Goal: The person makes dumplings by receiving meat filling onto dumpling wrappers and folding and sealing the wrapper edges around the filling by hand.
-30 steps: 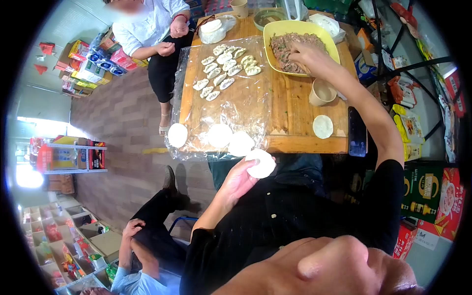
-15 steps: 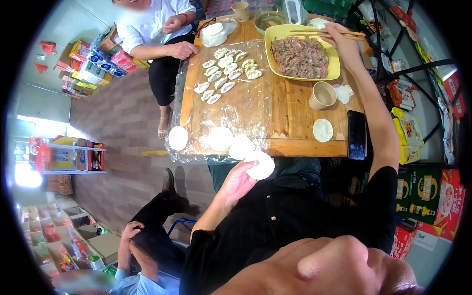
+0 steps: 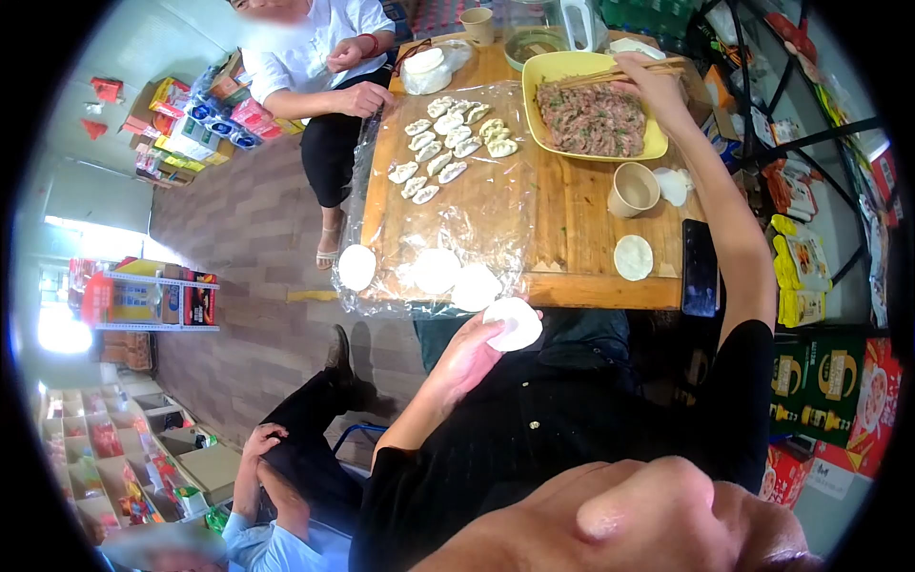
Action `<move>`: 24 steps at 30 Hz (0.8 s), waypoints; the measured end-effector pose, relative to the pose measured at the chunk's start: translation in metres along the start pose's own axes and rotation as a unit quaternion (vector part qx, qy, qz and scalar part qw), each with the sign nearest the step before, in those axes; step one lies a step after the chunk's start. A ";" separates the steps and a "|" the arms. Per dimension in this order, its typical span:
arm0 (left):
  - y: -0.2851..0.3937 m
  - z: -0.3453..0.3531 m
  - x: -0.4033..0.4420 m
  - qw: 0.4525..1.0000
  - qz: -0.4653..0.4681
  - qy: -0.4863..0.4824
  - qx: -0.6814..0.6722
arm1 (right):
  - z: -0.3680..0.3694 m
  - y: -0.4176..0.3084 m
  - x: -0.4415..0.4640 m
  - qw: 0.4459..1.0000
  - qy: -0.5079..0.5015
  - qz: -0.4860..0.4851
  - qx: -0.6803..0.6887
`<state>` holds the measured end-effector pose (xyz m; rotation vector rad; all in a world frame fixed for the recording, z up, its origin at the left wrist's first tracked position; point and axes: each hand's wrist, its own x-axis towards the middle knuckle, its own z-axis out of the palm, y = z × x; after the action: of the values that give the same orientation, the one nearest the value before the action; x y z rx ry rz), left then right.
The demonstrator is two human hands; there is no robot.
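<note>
My left hand [image 3: 470, 351] holds a round white dumpling wrapper [image 3: 516, 325] just off the table's near edge. My right hand [image 3: 652, 84] grips a pair of wooden chopsticks [image 3: 610, 74] over the yellow bowl [image 3: 656, 145], their tips at the minced meat filling [image 3: 593, 116]. Several folded dumplings [image 3: 429, 151] lie in rows on plastic film [image 3: 496, 205]. Loose wrappers rest along the near edge: one wrapper [image 3: 357, 268] at the left, one wrapper [image 3: 437, 271] in the middle, and another wrapper [image 3: 633, 257] on bare wood at the right.
A paper cup [image 3: 634, 190] and a dark phone [image 3: 700, 268] are on the right of the wooden table [image 3: 581, 219]. A bagged stack of wrappers [image 3: 426, 71] stands far left. One person [image 3: 329, 57] sits across; another person [image 3: 286, 515] sits at lower left.
The chopsticks have dipped from above the bowl's far rim down toward the filling, my right hand moving slightly with them. The view has shifted a little; my left hand still holds the wrapper.
</note>
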<state>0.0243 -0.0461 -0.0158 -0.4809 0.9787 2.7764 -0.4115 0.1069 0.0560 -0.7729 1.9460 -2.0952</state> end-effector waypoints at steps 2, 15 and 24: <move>0.000 0.002 0.000 1.000 -0.002 0.000 -0.025 | 0.009 0.008 0.015 0.999 -0.005 0.016 -0.045; 0.010 -0.006 -0.021 0.974 -0.035 0.044 -0.218 | 0.040 0.001 0.012 0.999 -0.024 -0.006 -0.026; 0.008 -0.015 -0.014 0.971 -0.036 0.018 -0.235 | 0.038 0.001 0.013 0.992 -0.043 0.010 -0.116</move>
<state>0.0393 -0.0623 -0.0178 -0.6116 0.2877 2.9301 -0.4040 0.0672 0.0582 -0.8663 2.1647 -1.8122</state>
